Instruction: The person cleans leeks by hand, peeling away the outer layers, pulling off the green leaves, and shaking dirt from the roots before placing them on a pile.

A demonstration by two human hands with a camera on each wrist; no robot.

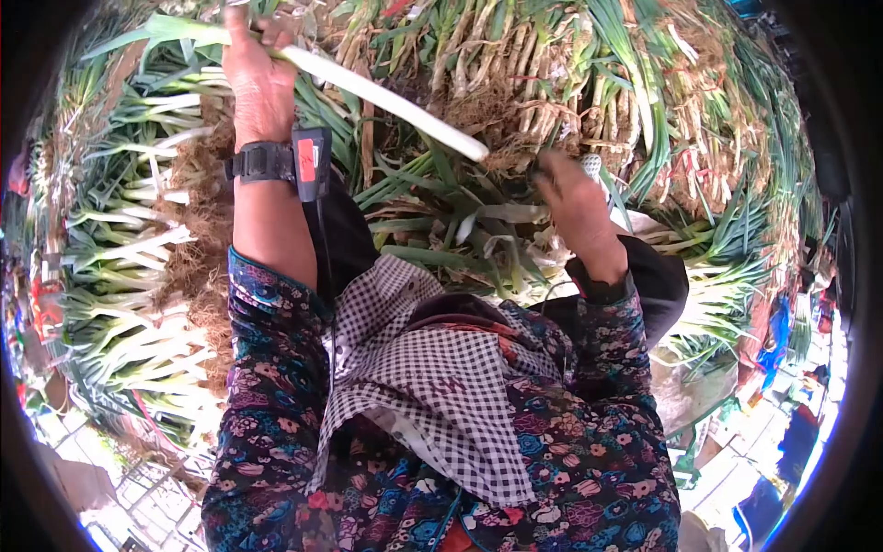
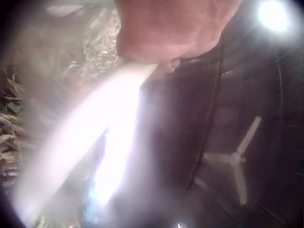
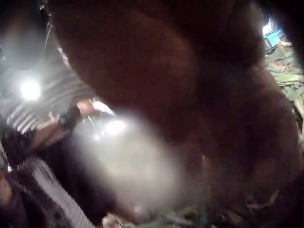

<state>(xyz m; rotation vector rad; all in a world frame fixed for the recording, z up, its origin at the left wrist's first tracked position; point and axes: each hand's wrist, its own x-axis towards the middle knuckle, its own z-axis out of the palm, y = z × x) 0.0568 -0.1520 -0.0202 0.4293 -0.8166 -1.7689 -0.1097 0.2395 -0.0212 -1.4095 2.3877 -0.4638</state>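
Note:
My left hand [image 1: 260, 78] grips a long leek [image 1: 386, 99] near its green end, at the upper left of the head view. The bare white shank slants down to the right, its tip near my right hand. In the left wrist view the fist [image 2: 175, 28] closes around the pale stalk [image 2: 66, 147], which is washed out by glare. My right hand [image 1: 584, 212] is over the leafy scraps, fingers bent and blurred. A small dark thing [image 1: 540, 166] shows at its fingertips; I cannot tell whether they hold it. The right wrist view is dark, with a blurred pale patch below the hand.
Cleaned leeks [image 1: 152, 248] lie in a row along the left, roots inward. Untrimmed leeks with soil on their roots [image 1: 543, 83] are heaped across the back. Loose green leaves [image 1: 441, 198] lie before my lap, which a checked apron [image 1: 432, 386] covers. More leeks [image 1: 727, 304] lie at right.

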